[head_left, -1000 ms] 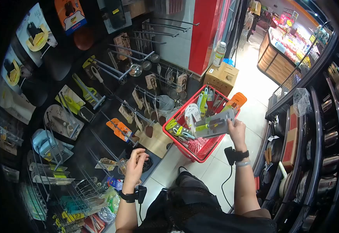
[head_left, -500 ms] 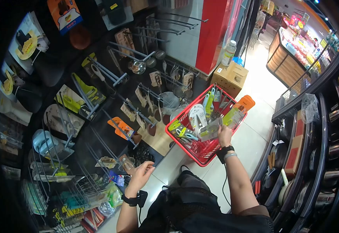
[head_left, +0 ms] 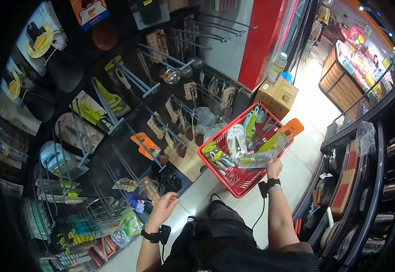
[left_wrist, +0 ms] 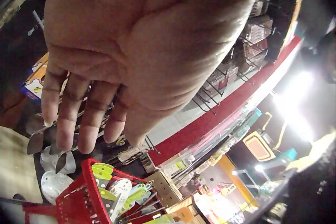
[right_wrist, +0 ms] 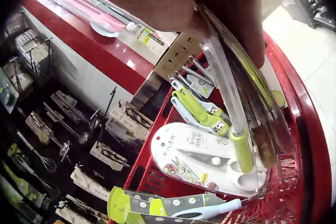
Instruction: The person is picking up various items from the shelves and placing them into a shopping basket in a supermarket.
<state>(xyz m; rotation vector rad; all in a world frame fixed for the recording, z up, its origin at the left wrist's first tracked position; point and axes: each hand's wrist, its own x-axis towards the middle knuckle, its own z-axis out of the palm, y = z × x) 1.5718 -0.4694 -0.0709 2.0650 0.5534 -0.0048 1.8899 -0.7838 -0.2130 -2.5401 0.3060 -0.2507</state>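
My right hand pinches the edge of a clear plastic pack with a green-handled utensil inside, low over the red shopping basket. In the right wrist view, the fingers hold the pack edge-on in front of a white card with scissors. Also in the basket are green-and-pale-blue handled tools, a green-and-grey carded item and an orange-topped package. My left hand holds nothing and hovers near the rack, its palm and slightly bent fingers visible in the left wrist view.
Wall hooks on the left carry packaged kitchen tools, including ladles and an orange-carded item. A cardboard box with a bottle on it stands behind the basket. Shelves of pans line the right side.
My right hand has lowered the clear pack from above the basket to among its contents, turning it on the way. My left hand has shifted only slightly, still holding nothing.
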